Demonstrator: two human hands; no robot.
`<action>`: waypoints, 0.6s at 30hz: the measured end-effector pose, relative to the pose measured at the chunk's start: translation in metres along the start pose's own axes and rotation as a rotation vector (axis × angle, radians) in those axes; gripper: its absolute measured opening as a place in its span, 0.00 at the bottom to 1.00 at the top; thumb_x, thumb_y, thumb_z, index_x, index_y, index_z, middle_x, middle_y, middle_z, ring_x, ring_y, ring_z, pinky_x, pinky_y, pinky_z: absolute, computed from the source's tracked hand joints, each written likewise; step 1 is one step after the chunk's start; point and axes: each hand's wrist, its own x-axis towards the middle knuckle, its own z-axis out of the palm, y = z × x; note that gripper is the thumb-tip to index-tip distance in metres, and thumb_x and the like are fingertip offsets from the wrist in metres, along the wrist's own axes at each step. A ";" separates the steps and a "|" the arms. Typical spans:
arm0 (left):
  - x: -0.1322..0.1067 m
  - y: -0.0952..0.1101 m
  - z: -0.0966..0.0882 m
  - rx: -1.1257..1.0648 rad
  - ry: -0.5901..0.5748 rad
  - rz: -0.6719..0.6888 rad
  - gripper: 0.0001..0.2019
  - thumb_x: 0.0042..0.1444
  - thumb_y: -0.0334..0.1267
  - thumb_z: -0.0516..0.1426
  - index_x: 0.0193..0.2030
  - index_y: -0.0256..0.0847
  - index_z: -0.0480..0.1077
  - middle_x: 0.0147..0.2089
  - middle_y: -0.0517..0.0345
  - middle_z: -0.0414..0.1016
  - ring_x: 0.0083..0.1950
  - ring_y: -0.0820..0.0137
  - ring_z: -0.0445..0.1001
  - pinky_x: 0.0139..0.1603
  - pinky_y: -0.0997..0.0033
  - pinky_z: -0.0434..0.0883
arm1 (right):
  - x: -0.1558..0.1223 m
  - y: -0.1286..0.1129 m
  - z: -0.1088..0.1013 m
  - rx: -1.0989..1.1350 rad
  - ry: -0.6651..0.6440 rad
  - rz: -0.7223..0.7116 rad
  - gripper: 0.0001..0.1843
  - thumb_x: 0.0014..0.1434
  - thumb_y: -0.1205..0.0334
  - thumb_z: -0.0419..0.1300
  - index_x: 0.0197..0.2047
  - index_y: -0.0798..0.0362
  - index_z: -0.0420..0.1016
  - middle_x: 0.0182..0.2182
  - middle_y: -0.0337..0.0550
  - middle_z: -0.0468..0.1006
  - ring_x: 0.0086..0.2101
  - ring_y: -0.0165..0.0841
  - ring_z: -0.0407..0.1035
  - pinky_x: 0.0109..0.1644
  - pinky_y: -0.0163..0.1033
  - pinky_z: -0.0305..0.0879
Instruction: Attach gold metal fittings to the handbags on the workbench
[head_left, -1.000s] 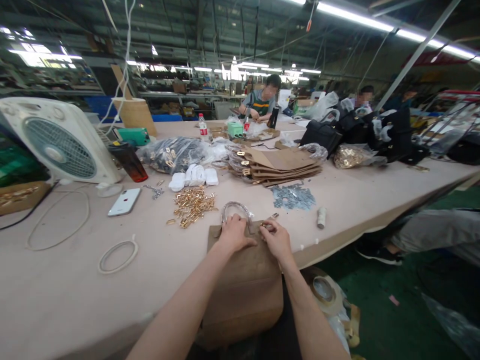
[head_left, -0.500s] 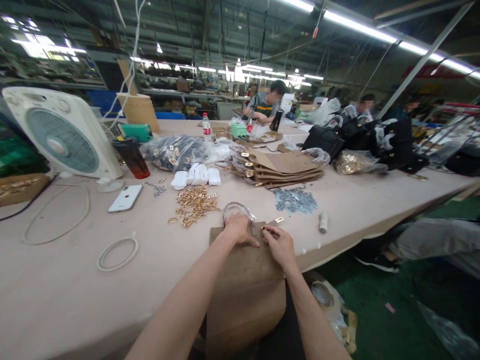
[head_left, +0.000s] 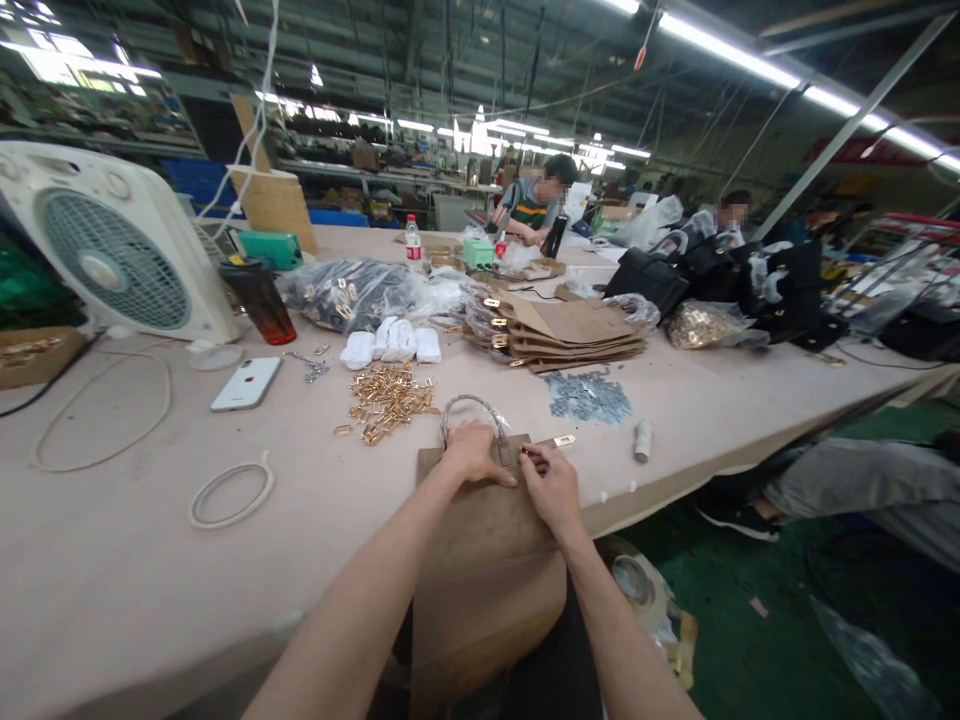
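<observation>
A tan-brown handbag [head_left: 491,590] leans over the table's front edge, its lower part at my lap. My left hand [head_left: 475,455] grips its top below the plastic-wrapped handle [head_left: 478,398], thumb lying on the front face. At the top right of the bag, my right hand [head_left: 551,485] is closed in a pinch around a small gold metal fitting [head_left: 524,453], mostly hidden by the fingertips. Just beyond that hand, a strap tip with a gold slotted plate [head_left: 564,440] sticks out to the right.
Beyond the bag lie gold fittings [head_left: 390,400], grey metal pieces [head_left: 589,397] and stacked brown bag panels [head_left: 570,330]. A phone [head_left: 246,384], tape roll [head_left: 231,495], tumbler [head_left: 262,305] and fan [head_left: 112,250] stand left. A thread spool [head_left: 643,440] is right. A co-worker [head_left: 534,205] sits opposite.
The view has shifted slightly. Both hands keep their places on the bag, the right fingers still pinching at its top edge.
</observation>
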 end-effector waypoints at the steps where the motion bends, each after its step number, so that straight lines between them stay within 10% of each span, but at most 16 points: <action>1: 0.000 0.000 0.000 -0.006 0.001 -0.006 0.43 0.27 0.72 0.70 0.45 0.40 0.76 0.54 0.35 0.78 0.57 0.37 0.74 0.59 0.45 0.68 | 0.000 0.001 0.001 -0.006 -0.001 -0.004 0.18 0.64 0.52 0.61 0.49 0.53 0.83 0.38 0.50 0.83 0.33 0.38 0.78 0.41 0.43 0.77; 18: -0.002 -0.005 0.007 0.029 0.027 -0.005 0.41 0.35 0.72 0.69 0.47 0.41 0.74 0.54 0.39 0.77 0.57 0.42 0.74 0.58 0.50 0.68 | 0.001 -0.011 0.007 -0.218 0.000 -0.065 0.16 0.64 0.57 0.59 0.49 0.50 0.85 0.37 0.49 0.82 0.37 0.40 0.76 0.46 0.45 0.74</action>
